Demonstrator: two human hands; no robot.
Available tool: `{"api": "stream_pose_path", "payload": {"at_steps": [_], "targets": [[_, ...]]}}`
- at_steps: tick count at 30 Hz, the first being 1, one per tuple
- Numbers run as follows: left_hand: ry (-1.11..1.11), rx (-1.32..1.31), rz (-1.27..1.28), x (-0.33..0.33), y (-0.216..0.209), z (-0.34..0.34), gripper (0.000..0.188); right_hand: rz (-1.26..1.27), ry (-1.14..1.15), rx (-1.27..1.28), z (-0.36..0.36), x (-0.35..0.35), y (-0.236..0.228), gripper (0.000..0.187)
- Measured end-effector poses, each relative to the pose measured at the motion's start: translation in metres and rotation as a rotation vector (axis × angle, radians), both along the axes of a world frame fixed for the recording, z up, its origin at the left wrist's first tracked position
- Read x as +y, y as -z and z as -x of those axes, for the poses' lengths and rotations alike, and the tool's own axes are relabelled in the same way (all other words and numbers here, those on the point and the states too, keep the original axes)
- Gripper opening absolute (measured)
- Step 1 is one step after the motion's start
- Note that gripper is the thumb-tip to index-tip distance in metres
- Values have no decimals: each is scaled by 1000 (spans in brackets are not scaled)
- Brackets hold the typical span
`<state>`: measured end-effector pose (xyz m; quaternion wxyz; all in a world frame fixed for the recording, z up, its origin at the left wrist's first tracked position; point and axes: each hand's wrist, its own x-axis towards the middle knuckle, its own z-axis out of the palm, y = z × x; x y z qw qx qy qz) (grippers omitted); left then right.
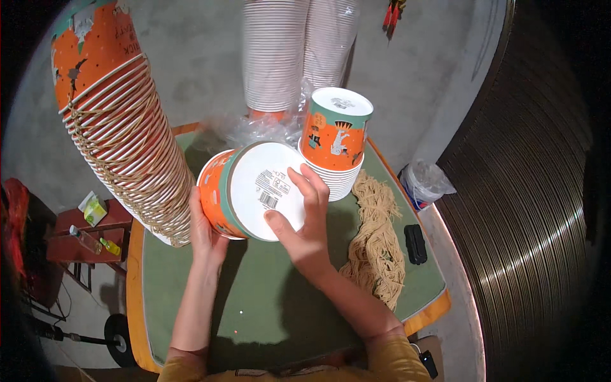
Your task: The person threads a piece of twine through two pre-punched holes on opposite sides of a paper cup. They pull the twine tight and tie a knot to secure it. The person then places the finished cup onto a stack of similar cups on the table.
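Note:
My left hand (pixel 205 224) is closed on the left side of an orange and green paper bucket (pixel 215 197), its round white base tilted up toward me. At least one more rim seems nested in it. Over the right part of the base is my right hand (pixel 309 219), thumb and fingers spread apart and curved; whether the fingertips press on it I cannot tell. Right behind stands a short upside-down stack of matching buckets (pixel 336 143). Beside my left hand leans a tall nested bucket stack (pixel 130 146) laced with tan twine.
On the green-topped table (pixel 254 305), a hank of tan string (pixel 375 242) and a black case (pixel 415 244) lie to the right. Plastic-wrapped bucket stacks (pixel 273 57) stand behind. A lined bin (pixel 425 184) and ribbed metal shutter (pixel 528 210) are right; a stool with bottles (pixel 86 240) is left.

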<state>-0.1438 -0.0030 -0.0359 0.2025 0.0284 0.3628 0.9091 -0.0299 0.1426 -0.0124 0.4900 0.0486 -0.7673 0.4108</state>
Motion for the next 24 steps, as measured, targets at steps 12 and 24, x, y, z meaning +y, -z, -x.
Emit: {"api": "stream_pose_path", "payload": {"at_steps": [12,24], "targets": [[-27,-43,107,-4,17,14,58,-27,67,-72,3,-7,11,65],[-346,770,608,-7,-20,-16,26,52,157,-357,21,64,28,22]]}}
